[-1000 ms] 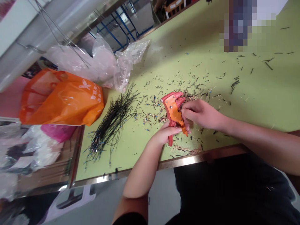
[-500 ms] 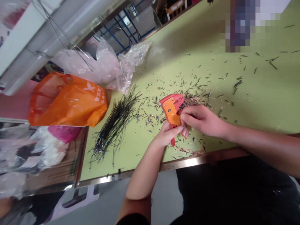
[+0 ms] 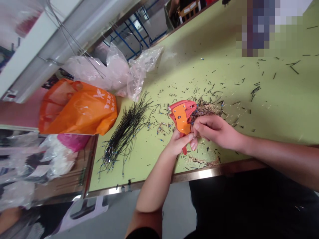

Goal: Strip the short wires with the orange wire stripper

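Note:
My left hand (image 3: 181, 142) is wrapped round the handles of a red and orange wire stripper (image 3: 183, 121), its jaw end tilted up and away from me. Close against the tool's right side, my right hand (image 3: 211, 129) is closed with thumb and forefinger pressed together; whatever they pinch is too small or hidden to make out. Beyond my right fingers is a heap of dark and copper-coloured wire scraps (image 3: 205, 111). To the left of the stripper lies a long bundle of thin black wires (image 3: 127, 124), with small blue bits at the ends.
Short black offcuts are scattered over the green tabletop (image 3: 224, 43). An orange bag (image 3: 84, 109) and clear plastic bags (image 3: 119, 73) stand at the left. A metal edge (image 3: 206, 173) runs along the table's front. Part of another person's arm (image 3: 10, 219) shows at lower left.
The view has shifted slightly, so the scene sits a little further right. The stripper's orange handle end, seen below my right fingers before, is now hidden by my left fingers, which look more tightly closed.

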`<move>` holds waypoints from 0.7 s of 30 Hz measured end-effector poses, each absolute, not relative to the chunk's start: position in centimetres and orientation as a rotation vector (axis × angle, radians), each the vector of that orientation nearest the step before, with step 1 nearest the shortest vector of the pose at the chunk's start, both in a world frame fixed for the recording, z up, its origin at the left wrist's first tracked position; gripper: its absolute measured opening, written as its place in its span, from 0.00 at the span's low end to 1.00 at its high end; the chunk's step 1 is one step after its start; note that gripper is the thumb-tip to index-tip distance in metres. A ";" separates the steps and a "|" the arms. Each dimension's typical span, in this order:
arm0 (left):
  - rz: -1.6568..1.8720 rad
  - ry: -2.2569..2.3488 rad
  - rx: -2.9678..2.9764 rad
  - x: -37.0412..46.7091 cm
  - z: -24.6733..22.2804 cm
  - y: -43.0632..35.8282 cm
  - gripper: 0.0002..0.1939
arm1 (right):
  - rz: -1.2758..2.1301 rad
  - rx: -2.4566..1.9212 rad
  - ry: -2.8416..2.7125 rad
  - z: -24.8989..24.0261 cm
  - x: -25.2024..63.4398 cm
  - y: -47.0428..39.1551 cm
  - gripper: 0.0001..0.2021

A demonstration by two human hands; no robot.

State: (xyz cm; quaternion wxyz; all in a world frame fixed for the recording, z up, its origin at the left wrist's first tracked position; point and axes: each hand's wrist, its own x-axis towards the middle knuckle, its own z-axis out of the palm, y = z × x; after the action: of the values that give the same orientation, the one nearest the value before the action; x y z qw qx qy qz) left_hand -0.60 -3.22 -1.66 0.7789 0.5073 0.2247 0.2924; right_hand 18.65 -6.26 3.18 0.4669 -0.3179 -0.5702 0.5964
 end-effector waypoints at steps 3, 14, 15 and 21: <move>0.627 0.494 1.108 -0.6 -1.8 -3.1 0.22 | 1.468 -0.798 -1.397 3.3 18.6 -6.3 0.16; 0.571 0.448 1.131 -0.5 -2.0 -2.8 0.21 | 1.589 -0.855 -1.184 3.2 18.7 -6.2 0.14; 0.571 0.452 1.135 -0.5 -2.0 -2.8 0.21 | 1.597 -0.862 -1.179 3.2 18.7 -6.2 0.14; 0.582 0.504 1.160 -0.7 -2.0 -2.9 0.21 | 1.537 -0.927 -1.208 3.4 18.8 -6.2 0.13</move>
State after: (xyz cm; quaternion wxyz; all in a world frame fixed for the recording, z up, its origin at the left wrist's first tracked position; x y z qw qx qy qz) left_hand -0.75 -2.86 -2.04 0.7673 0.5344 0.2323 0.2679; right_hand 18.82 -6.23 3.35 0.4698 -0.3783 -0.4930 0.6271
